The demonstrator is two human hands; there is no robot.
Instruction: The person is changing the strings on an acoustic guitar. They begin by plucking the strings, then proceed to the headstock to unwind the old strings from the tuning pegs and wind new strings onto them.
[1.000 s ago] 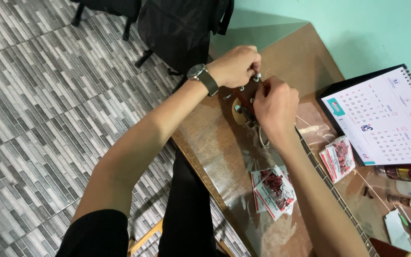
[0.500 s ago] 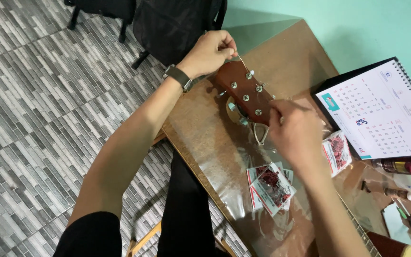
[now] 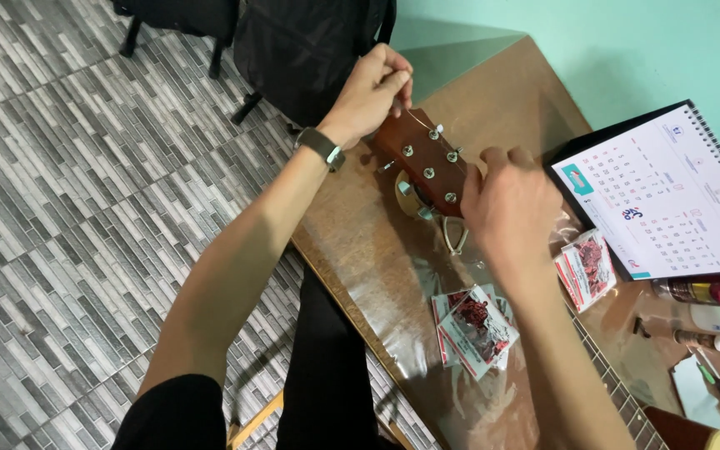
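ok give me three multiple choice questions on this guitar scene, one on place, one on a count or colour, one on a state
1. Where does the desk calendar stand?
A. on the floor
B. right of the guitar headstock, near the wall
C. under the headstock

2. How many tuning posts show on the headstock face?
A. three
B. six
C. ten

3. What is the left hand doing?
A. lying flat on the table
B. holding a bottle
C. pinching a thin guitar string at the headstock tip

Answers:
1 B, the calendar sits on the table's right side by the green wall.
2 B, two rows of three metal posts are visible.
3 C, its fingers are closed on the string, which runs to a post, while the right hand is at the headstock's near side.
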